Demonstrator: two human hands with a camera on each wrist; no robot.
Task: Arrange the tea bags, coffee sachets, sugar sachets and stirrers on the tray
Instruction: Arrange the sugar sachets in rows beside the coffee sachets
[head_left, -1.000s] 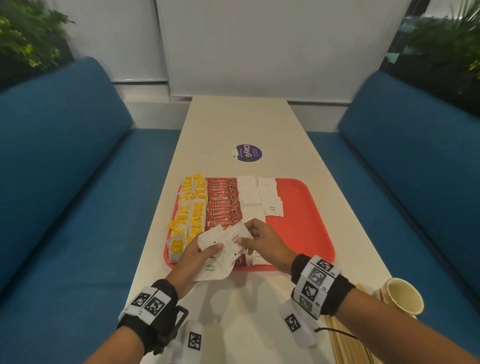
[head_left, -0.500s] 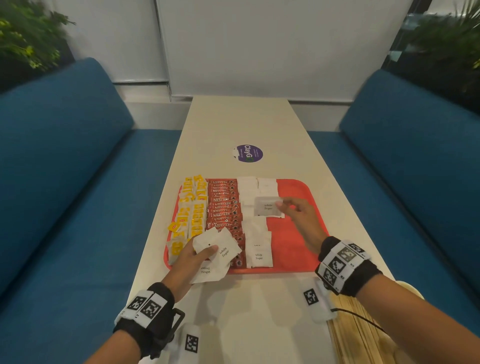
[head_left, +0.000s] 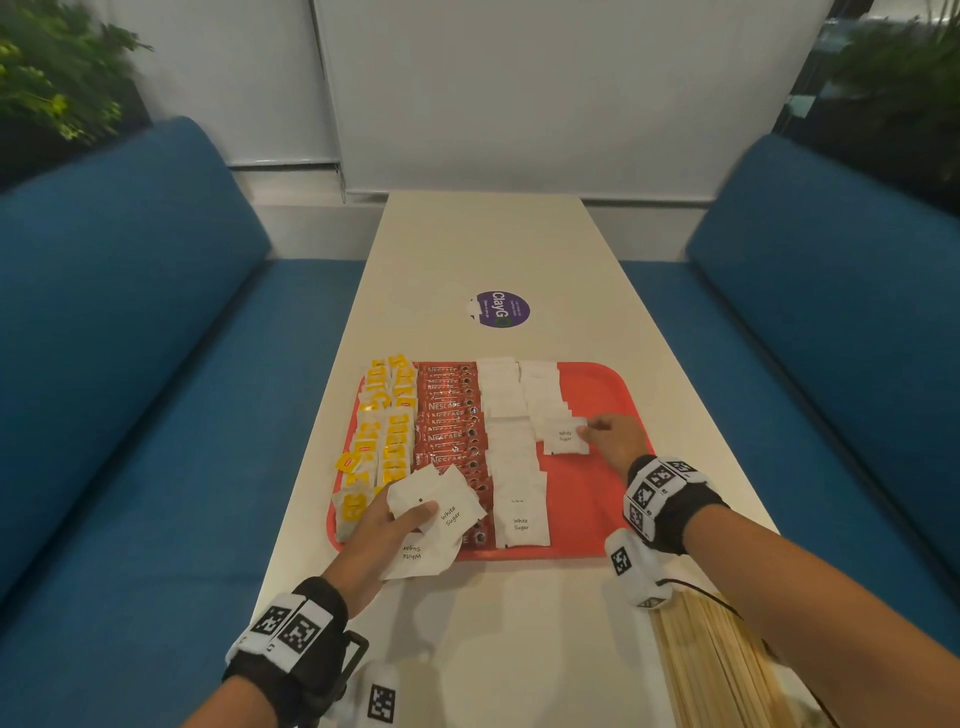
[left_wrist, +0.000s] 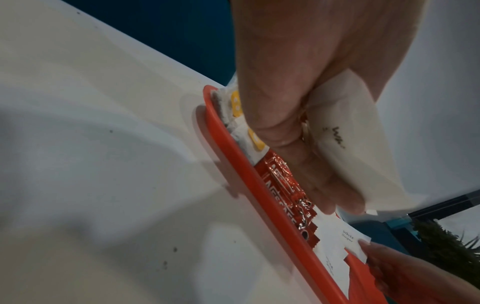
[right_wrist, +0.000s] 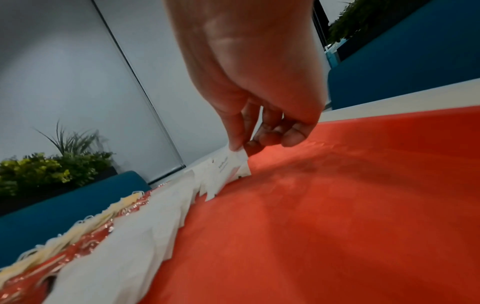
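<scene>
A red tray (head_left: 608, 499) lies on the white table, holding columns of yellow tea bags (head_left: 387, 431), red coffee sachets (head_left: 447, 421) and white sugar sachets (head_left: 511, 457). My right hand (head_left: 610, 441) pinches one white sugar sachet (head_left: 565, 436) by its right edge, low over the tray at the near end of the second sugar column; the right wrist view shows the pinch (right_wrist: 240, 147). My left hand (head_left: 387, 525) grips a small stack of sugar sachets (head_left: 441, 506) above the tray's near left corner, also seen in the left wrist view as a held stack (left_wrist: 361, 144). Wooden stirrers (head_left: 722, 670) lie on the table at the near right.
A round purple sticker (head_left: 501, 309) sits on the table beyond the tray. Blue benches (head_left: 130, 364) flank the table on both sides. The right half of the tray (right_wrist: 363, 205) is bare red surface. Plants stand at the back corners.
My right hand took a sugar sachet from the left hand's stack, carried it right and forward, and has lowered it onto the tray at the second sugar column. The left hand has stayed put.
</scene>
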